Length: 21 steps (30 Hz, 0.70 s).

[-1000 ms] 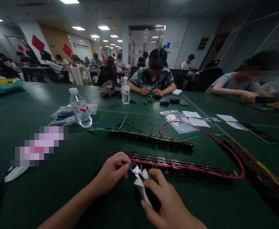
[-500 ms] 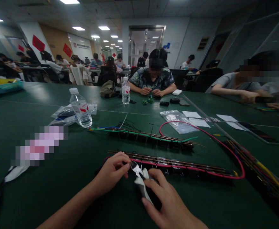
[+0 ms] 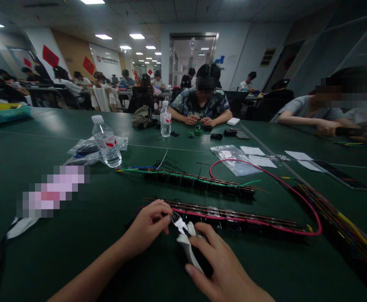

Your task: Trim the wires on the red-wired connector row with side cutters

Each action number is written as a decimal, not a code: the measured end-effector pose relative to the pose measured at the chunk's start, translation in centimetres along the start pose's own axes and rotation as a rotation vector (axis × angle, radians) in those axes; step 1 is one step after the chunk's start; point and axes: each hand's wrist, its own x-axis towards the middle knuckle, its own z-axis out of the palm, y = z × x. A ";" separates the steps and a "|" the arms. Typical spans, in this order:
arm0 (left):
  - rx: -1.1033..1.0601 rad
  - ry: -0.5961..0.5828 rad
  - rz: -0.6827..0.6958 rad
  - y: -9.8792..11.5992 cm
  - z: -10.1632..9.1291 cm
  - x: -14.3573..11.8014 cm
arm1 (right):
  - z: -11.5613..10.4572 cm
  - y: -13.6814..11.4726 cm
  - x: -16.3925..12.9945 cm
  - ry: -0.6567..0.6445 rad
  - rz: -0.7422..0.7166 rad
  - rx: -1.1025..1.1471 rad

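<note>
My right hand (image 3: 216, 262) is wrapped round a pair of white-handled cutting pliers (image 3: 181, 226), whose jaws point up and left. My left hand (image 3: 150, 224) is closed in a pinch right at the tips of the jaws; what lies between its fingers is too small to make out. Just beyond both hands runs a long dark bar (image 3: 249, 226) with copper-coloured rods and a red wire (image 3: 274, 228) along it. The red wire loops out past the bar's right end. Behind it lies a second similar bar (image 3: 196, 184) with a green wire.
Two water bottles (image 3: 107, 142) (image 3: 165, 119) and plastic bags (image 3: 233, 161) stand or lie farther back on the green table (image 3: 86, 260). A bundle of coloured wires (image 3: 343, 226) is at the right. Across the table a person (image 3: 200, 100) handles small parts; another person sits at the right.
My hands and the pliers stay almost in the same place. At the far right, the other person's hand has shifted slightly.
</note>
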 end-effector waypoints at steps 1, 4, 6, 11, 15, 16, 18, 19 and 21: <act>0.006 0.003 -0.002 0.0 0.0 0.0 | 0.0 -0.1 0.0 0.005 0.000 -0.023; 0.020 0.007 0.000 -0.2 0.0 -0.1 | -0.1 -0.4 -0.1 -0.008 0.014 -0.077; 0.017 -0.003 0.010 -0.3 -0.1 0.0 | -0.1 -0.7 -0.1 -0.020 0.039 -0.103; 0.000 -0.006 0.017 -0.7 -0.1 0.0 | -0.3 -1.2 0.0 -0.085 0.099 -0.152; -0.002 0.008 0.017 -0.7 -0.1 0.0 | -0.2 -1.4 0.1 -0.127 0.152 -0.177; -0.003 0.008 0.016 -0.7 -0.1 0.0 | -0.1 -1.4 0.1 -0.122 0.157 -0.183; 0.000 0.011 0.013 -0.7 0.0 0.0 | 0.1 -1.4 0.1 -0.097 0.160 -0.194; 0.003 0.013 0.009 -0.7 -0.1 0.0 | 0.4 -1.4 0.0 -0.076 0.160 -0.200; 0.009 0.017 0.001 -0.8 -0.1 0.0 | 0.9 -1.4 -0.1 -0.022 0.159 -0.213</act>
